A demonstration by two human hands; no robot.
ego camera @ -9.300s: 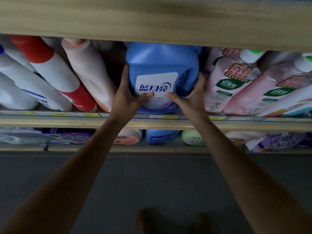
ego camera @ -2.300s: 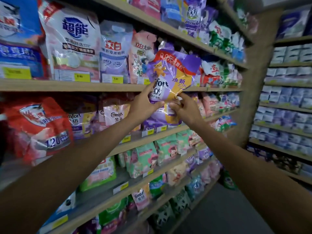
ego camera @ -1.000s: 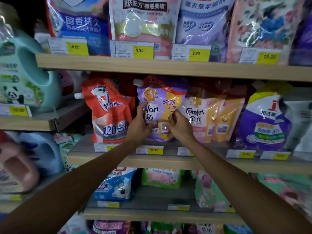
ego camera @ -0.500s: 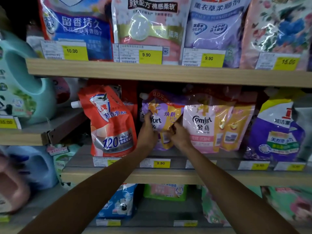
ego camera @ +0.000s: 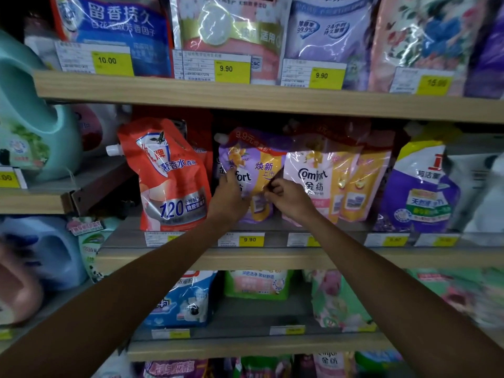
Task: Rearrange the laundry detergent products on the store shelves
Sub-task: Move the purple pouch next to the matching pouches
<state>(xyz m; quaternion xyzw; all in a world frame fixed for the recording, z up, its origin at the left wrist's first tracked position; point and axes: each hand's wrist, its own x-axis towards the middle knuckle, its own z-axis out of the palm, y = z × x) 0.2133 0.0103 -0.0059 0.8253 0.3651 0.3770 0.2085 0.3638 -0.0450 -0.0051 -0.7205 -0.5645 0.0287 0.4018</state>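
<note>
The purple Comfort pouch [ego camera: 252,175] stands on the middle shelf [ego camera: 272,257], between the red pouch [ego camera: 170,181] on its left and the pink Comfort pouch [ego camera: 313,184] on its right, touching or nearly touching both. My left hand [ego camera: 230,197] presses flat against the purple pouch's lower left face, fingers wrapped at its edge. My right hand [ego camera: 286,196] is curled, fingertips pinching the pouch's lower right portion where it meets the pink Comfort pouch.

Judged step: seat the purple pouch upright in its slot. To do this well, I keep its base flat on the shelf board, face label forward, and align it above the 9.90 price tag [ego camera: 249,239]. I avoid squeezing hard; the pouch looks soft and likely to buckle.

Clearances: the slot around the purple pouch is tight on both sides. Above it, the upper shelf [ego camera: 272,96] leaves a dark gap over its cap; how much room is there I cannot tell. In front of the purple pouch, a bare strip of shelf board remains before the tag rail, giving room to slide forward or withdraw my hands.
</note>
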